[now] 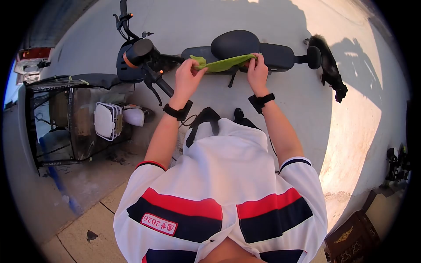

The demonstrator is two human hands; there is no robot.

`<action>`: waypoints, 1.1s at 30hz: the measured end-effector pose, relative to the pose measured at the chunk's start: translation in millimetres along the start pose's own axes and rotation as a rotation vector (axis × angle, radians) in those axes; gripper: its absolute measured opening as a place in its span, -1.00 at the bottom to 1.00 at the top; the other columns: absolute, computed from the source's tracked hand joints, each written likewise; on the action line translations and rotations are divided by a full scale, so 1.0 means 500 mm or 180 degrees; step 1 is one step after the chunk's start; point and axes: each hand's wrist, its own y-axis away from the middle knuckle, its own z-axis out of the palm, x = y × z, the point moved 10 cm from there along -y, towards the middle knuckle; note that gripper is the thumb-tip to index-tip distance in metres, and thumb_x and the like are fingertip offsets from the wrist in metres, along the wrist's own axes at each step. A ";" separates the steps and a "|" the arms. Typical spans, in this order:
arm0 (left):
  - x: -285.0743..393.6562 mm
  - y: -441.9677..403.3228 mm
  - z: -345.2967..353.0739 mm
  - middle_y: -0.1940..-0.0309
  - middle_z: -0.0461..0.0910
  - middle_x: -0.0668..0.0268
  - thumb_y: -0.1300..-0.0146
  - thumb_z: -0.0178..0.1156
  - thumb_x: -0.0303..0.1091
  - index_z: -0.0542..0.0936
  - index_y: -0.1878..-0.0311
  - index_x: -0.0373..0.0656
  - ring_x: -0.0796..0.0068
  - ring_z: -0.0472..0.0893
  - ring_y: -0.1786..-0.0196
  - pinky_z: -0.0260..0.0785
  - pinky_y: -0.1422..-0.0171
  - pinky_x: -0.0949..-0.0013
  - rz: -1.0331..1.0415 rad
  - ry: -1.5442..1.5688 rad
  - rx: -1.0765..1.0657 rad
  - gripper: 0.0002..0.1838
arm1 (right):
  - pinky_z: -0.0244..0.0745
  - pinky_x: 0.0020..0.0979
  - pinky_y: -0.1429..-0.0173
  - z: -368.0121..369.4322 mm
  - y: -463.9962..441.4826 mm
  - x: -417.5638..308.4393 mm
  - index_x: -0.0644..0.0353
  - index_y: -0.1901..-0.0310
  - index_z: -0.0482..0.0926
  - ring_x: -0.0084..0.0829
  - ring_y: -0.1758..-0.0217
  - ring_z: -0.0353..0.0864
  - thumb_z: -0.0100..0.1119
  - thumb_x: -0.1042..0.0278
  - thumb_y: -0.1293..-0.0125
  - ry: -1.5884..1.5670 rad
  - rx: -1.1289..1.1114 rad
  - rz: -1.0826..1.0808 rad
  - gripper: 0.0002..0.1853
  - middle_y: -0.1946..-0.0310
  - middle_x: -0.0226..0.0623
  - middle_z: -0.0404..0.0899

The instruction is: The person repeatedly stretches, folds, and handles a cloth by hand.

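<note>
Left hand (188, 79): is pinching the left end of the green cloth (222, 65).
Right hand (258, 72): is pinching its right end.
Cloth span: is running sideways between both hands, long axis left to right; neither hand is lying nearer.
Scooter seat (235, 44): is lying just beyond the cloth.

A black dog (331, 68) stood on the pale ground (300, 103) to the right, head toward the bottom of the view, beside a broad shadow and a sunlit strip (348, 149). At the left was a cart (71, 125) with a dark frame and clear panels; a white rack (103, 121) overlapped it, within or beside, unclear which. A blue streak (59, 186) ran below. Lower right, a brown cabinet (352, 239) bore gold ornament, with dark objects (397, 164), indistinct, above.
</note>
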 end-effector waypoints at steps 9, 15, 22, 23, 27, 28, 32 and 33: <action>0.079 -0.113 0.271 0.37 0.61 0.22 -0.27 0.35 -0.49 0.58 0.17 -0.29 0.41 0.62 0.39 0.50 0.25 0.36 0.0433 0.0171 -0.0883 -0.85 | 0.59 -0.42 0.24 -0.276 0.033 0.158 0.22 -0.03 0.58 -0.42 0.37 0.77 0.07 0.43 -0.50 0.0302 0.0761 0.0585 -0.83 0.44 -0.26 0.74; 0.113 -0.190 0.441 0.40 0.63 0.24 -0.31 0.31 -0.49 0.58 0.14 -0.29 0.47 0.61 0.38 0.48 0.24 0.38 0.0536 0.0290 -0.1328 -0.87 | 0.62 -0.30 0.22 -0.403 0.080 0.204 0.18 0.04 0.61 -0.25 0.32 0.79 0.13 0.42 -0.43 0.0522 0.1139 0.0963 -0.85 0.39 -0.18 0.77; 0.211 -0.238 0.586 0.46 0.63 0.30 -0.34 0.30 -0.46 0.59 0.14 -0.28 0.57 0.59 0.41 0.44 0.27 0.45 0.0947 0.0511 -0.1658 -0.88 | 0.62 -0.29 0.21 -0.510 0.105 0.231 0.17 0.04 0.61 -0.23 0.31 0.79 0.16 0.40 -0.42 0.0581 0.1654 0.1090 -0.85 0.38 -0.20 0.77; 0.229 -0.237 0.599 0.46 0.63 0.30 -0.34 0.30 -0.45 0.59 0.14 -0.28 0.57 0.58 0.42 0.44 0.27 0.44 0.0974 0.0548 -0.1697 -0.88 | 0.63 -0.29 0.21 -0.527 0.111 0.226 0.17 0.04 0.61 -0.24 0.31 0.79 0.16 0.40 -0.42 0.0636 0.1696 0.1116 -0.85 0.38 -0.21 0.77; 0.289 -0.202 0.645 0.41 0.64 0.19 -0.30 0.32 -0.45 0.58 0.15 -0.29 0.41 0.63 0.40 0.49 0.24 0.34 0.1059 0.0622 -0.1935 -0.85 | 0.63 -0.31 0.21 -0.595 0.161 0.194 0.18 0.04 0.61 -0.25 0.31 0.80 0.16 0.40 -0.43 0.0712 0.1950 0.1099 -0.85 0.39 -0.21 0.77; 0.303 -0.187 0.649 0.41 0.64 0.20 -0.30 0.32 -0.46 0.58 0.15 -0.28 0.42 0.63 0.40 0.49 0.24 0.35 0.1109 0.0610 -0.1956 -0.85 | 0.63 -0.32 0.21 -0.612 0.177 0.187 0.19 0.04 0.61 -0.25 0.32 0.80 0.15 0.40 -0.43 0.0694 0.2014 0.1069 -0.85 0.39 -0.21 0.77; 0.347 -0.106 0.625 0.43 0.62 0.22 -0.30 0.31 -0.47 0.58 0.15 -0.27 0.45 0.61 0.41 0.48 0.25 0.37 0.1149 0.0666 -0.1869 -0.86 | 0.63 -0.33 0.22 -0.665 0.242 0.170 0.20 0.03 0.60 -0.28 0.33 0.80 0.14 0.40 -0.44 0.0729 0.2056 0.0937 -0.85 0.40 -0.20 0.77; 0.348 -0.084 0.612 0.44 0.62 0.23 -0.30 0.31 -0.48 0.58 0.15 -0.27 0.46 0.61 0.42 0.47 0.26 0.37 0.1111 0.0709 -0.1808 -0.87 | 0.62 -0.33 0.23 -0.670 0.253 0.166 0.20 0.03 0.59 -0.29 0.34 0.80 0.14 0.40 -0.45 0.0679 0.2058 0.0843 -0.85 0.41 -0.21 0.76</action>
